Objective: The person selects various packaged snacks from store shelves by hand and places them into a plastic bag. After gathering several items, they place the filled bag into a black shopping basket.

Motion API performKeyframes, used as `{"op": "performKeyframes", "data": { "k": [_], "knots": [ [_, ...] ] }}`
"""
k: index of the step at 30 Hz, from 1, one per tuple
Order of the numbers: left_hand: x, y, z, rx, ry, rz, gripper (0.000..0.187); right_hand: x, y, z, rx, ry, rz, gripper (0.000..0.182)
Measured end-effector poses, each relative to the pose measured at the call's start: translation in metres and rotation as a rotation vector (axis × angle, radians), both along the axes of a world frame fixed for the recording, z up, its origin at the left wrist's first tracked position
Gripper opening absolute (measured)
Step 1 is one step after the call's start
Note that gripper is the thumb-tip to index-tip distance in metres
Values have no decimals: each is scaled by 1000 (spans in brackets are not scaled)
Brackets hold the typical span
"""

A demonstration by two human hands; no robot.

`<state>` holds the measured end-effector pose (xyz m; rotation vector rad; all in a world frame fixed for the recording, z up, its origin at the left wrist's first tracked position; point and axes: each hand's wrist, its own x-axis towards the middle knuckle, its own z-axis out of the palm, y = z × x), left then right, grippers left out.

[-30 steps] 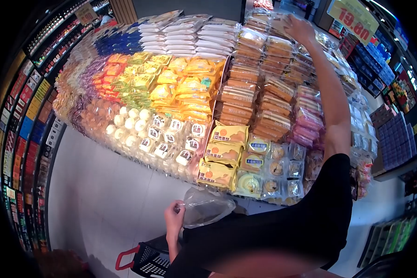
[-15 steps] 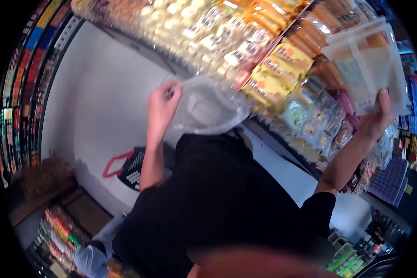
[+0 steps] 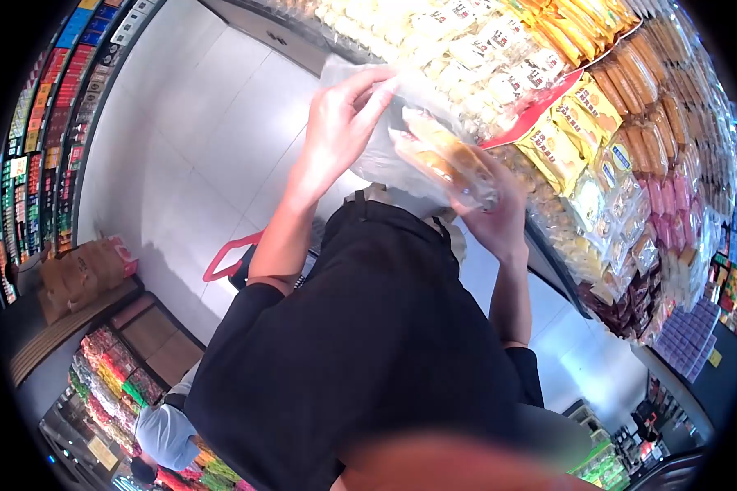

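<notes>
My left hand (image 3: 344, 123) has thumb and fingers closed on the upper edge of a clear plastic bag (image 3: 373, 164), which hangs in front of my waist. From the other side my right hand (image 3: 504, 213) grips wrapped pastries (image 3: 438, 155), golden-brown inside clear film. Their far end overlaps the bag, close to my left fingers. The right fingers are partly covered by the shiny wrappers. Just beyond both hands lies the edge of a sloping display of packaged snacks (image 3: 458, 65).
Yellow snack packets (image 3: 577, 127) and brown wrapped snacks (image 3: 643, 82) fill the display's right part. A basket's red handle (image 3: 225, 255) shows by my left elbow. Paper bags (image 3: 82, 278) stand at the left. A person in a light top (image 3: 168, 434) is at lower left.
My right hand has come from over the display at right to the bag, bringing the wrapped pastries. My left hand and the bag have shifted slightly up and right in view.
</notes>
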<state>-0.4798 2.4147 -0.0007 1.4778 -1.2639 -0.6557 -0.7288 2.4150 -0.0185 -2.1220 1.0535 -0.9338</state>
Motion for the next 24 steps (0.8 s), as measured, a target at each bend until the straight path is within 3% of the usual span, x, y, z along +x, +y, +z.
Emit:
{"op": "performKeyframes", "data": {
  "k": [3, 9, 11, 12, 14, 16, 19, 20, 22, 24],
  "knots": [
    [-6, 9, -2, -52, -64, -1, 20, 21, 14, -2, 110, 197, -36, 59],
    [-42, 30, -11, -153, -265, -77, 17, 63, 13, -32, 154, 178, -40, 42],
    [-49, 35, -14, -161, -242, -40, 17, 70, 5, -50, 258, 154, 5, 37],
    [-54, 35, -16, -174, -227, -41, 17, 70, 5, -60, 356, 11, 64, 32],
    [-64, 37, -22, -180, -206, -34, 18, 76, 0, -88, 309, 102, 119, 31],
    [-78, 39, -26, -175, -155, -36, 17, 76, 0, -82, 400, 217, 155, 28],
    [-94, 43, -31, -106, -58, -29, 17, 71, 6, -113, 400, -155, 257, 23],
    [-100, 44, -32, -82, -3, -18, 17, 67, 6, -124, 417, -96, 314, 21],
    [-111, 45, -33, -34, 105, 10, 18, 68, 8, -149, 442, -352, 315, 22],
    [-118, 44, -36, 7, 47, 6, 19, 84, 12, -296, 376, -199, 241, 23]
  ]
}}
